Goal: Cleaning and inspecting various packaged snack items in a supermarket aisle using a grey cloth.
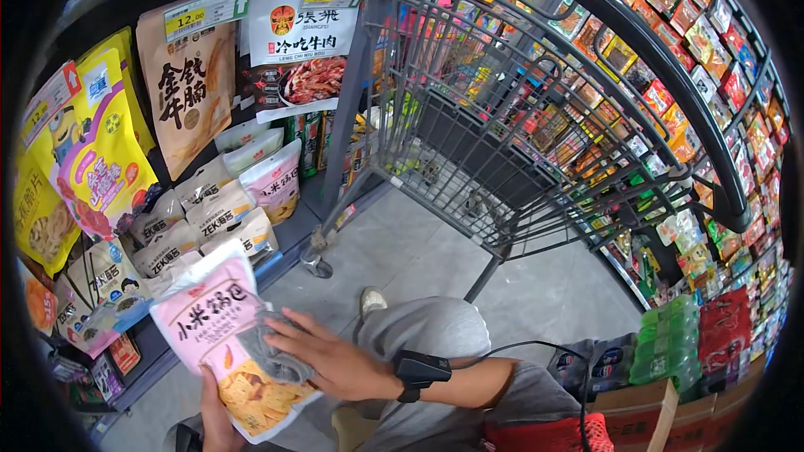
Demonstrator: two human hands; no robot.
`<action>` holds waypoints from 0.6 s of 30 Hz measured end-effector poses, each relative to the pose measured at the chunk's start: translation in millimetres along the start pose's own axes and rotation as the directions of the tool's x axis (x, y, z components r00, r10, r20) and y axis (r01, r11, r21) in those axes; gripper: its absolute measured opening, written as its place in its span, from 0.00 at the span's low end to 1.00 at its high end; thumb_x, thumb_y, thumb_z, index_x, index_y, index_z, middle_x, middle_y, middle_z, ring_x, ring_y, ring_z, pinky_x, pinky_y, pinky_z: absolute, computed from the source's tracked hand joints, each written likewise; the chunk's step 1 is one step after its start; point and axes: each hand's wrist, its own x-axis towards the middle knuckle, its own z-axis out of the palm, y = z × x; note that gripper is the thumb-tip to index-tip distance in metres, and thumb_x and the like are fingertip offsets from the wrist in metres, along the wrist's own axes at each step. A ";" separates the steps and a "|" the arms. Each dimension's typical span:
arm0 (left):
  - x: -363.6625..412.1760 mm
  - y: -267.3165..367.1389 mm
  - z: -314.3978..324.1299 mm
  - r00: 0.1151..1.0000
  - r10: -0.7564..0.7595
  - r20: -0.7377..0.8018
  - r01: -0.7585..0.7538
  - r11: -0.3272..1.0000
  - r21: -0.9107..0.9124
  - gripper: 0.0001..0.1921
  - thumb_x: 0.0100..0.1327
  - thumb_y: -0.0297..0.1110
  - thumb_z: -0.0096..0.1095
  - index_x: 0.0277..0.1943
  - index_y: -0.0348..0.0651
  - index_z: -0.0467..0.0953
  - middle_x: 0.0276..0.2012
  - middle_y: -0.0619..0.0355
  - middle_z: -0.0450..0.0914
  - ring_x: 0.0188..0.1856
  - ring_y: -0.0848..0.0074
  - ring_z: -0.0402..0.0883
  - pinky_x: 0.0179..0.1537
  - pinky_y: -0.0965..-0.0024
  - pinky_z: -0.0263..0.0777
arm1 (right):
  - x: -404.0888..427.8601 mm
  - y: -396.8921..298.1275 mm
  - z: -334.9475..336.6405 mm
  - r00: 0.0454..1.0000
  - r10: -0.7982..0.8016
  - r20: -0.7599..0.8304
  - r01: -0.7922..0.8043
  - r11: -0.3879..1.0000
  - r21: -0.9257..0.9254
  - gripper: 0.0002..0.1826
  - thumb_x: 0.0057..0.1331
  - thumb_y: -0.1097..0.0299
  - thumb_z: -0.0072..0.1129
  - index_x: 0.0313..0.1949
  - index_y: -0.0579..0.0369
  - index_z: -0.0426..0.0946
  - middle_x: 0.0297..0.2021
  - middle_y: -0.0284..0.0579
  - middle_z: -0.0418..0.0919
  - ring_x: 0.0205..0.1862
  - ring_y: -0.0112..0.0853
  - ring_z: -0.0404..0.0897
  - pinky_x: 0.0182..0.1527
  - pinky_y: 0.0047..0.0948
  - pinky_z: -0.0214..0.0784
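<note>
A pink and white snack bag [207, 301] with a picture of yellow crisps is tilted low in front of me. My left hand [220, 417] grips its lower left edge, the thumb on the front. Across the bag's right side lies a grey cloth [270, 345], pressed against the front by my right hand [326, 351], whose fingers are spread over it. A black device is strapped to my right wrist. Just beyond the bag, packs of seaweed snack [220, 216] stand on the lower shelf beside a similar pink bag [273, 182].
A metal shopping cart [452, 201] stands ahead, its caster near the shelf edge [308, 226]. Hanging snack bags [188, 88] line the left. Packed shelves [691, 44] rise at right, with green bottles [666, 345] and cardboard boxes [634, 414] at lower right. A black cable runs from my wrist.
</note>
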 end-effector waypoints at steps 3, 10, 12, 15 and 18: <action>-3.7 -5.2 -10.1 0.988 -0.150 0.021 0.151 0.988 -0.020 0.33 0.78 0.49 0.52 0.72 0.30 0.60 0.67 0.46 0.72 0.64 0.62 0.76 0.65 0.59 0.71 | 1.9 8.6 -2.0 0.993 0.037 -0.116 -0.042 0.998 -0.041 0.42 0.54 0.87 0.50 0.72 0.55 0.62 0.76 0.50 0.57 0.78 0.53 0.51 0.77 0.47 0.49; -16.6 -16.2 3.2 0.997 -0.075 0.013 0.064 0.925 0.375 0.33 0.80 0.53 0.42 0.73 0.30 0.59 0.69 0.45 0.71 0.67 0.60 0.74 0.68 0.55 0.68 | 9.8 18.6 -55.7 0.860 0.216 -0.463 -0.197 0.976 0.091 0.24 0.70 0.77 0.51 0.66 0.58 0.69 0.70 0.55 0.67 0.72 0.47 0.66 0.71 0.37 0.59; -20.7 -13.0 3.7 0.998 -0.046 0.041 0.028 0.930 0.366 0.34 0.79 0.54 0.44 0.74 0.31 0.58 0.70 0.45 0.69 0.69 0.59 0.71 0.69 0.53 0.66 | 10.3 30.5 -65.4 0.775 0.460 -0.433 -0.278 0.864 0.420 0.21 0.74 0.73 0.49 0.65 0.57 0.70 0.67 0.51 0.71 0.70 0.43 0.70 0.70 0.35 0.60; -26.3 -8.5 -6.5 0.993 -0.009 0.122 -0.029 0.951 0.306 0.36 0.78 0.55 0.45 0.76 0.34 0.55 0.72 0.46 0.67 0.71 0.57 0.68 0.71 0.52 0.63 | 11.3 28.7 -67.3 0.651 0.664 -0.368 -0.133 0.577 0.806 0.20 0.81 0.59 0.46 0.63 0.58 0.71 0.60 0.41 0.80 0.61 0.35 0.78 0.66 0.34 0.66; -25.8 -4.1 -6.1 0.984 -0.104 0.148 0.062 0.963 0.261 0.38 0.78 0.57 0.45 0.78 0.37 0.49 0.74 0.46 0.63 0.73 0.55 0.65 0.73 0.50 0.58 | 3.6 24.7 -60.8 0.761 0.646 -0.068 0.028 0.072 0.997 0.21 0.80 0.59 0.46 0.64 0.59 0.71 0.61 0.42 0.79 0.61 0.34 0.78 0.66 0.37 0.66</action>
